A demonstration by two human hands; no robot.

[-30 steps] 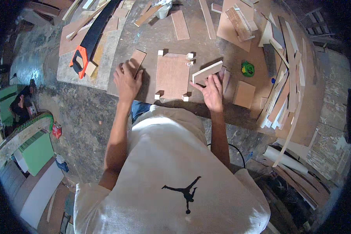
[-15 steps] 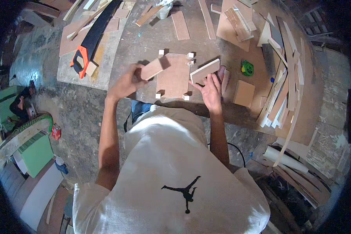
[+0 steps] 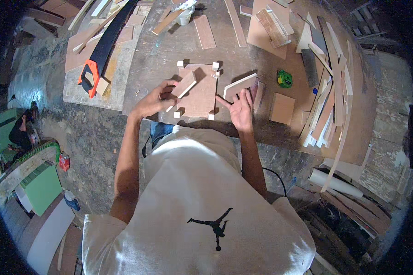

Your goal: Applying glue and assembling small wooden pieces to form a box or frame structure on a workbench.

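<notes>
My left hand [image 3: 153, 100] grips a short wooden board [image 3: 186, 84] with a pale edge, its thumb crossing the lower end. The board is tilted above a flat rectangular wooden panel [image 3: 198, 98] on the bench. Small pale wooden blocks stand near the panel's corners, among them a far-left block [image 3: 180, 64] and a near-right block [image 3: 211, 117]. To the right, a second short board [image 3: 240, 86] slants with its pale edge up. My right hand [image 3: 241, 110] has its fingers against this board's near face and its thumb stretched out to the left.
An orange-handled handsaw [image 3: 91, 75] lies at left on the workbench [image 3: 147, 55]. On the right are a green tape measure [image 3: 284, 78], a square wood piece [image 3: 282, 108] and a pile of strips [image 3: 330, 103]. A white cup [image 3: 184, 17] stands at the back. Someone [image 3: 24, 130] is at far left.
The left-hand board has turned steeper, and its lower end has come toward me. My right thumb has spread away from the second board. The whole view has shifted slightly.
</notes>
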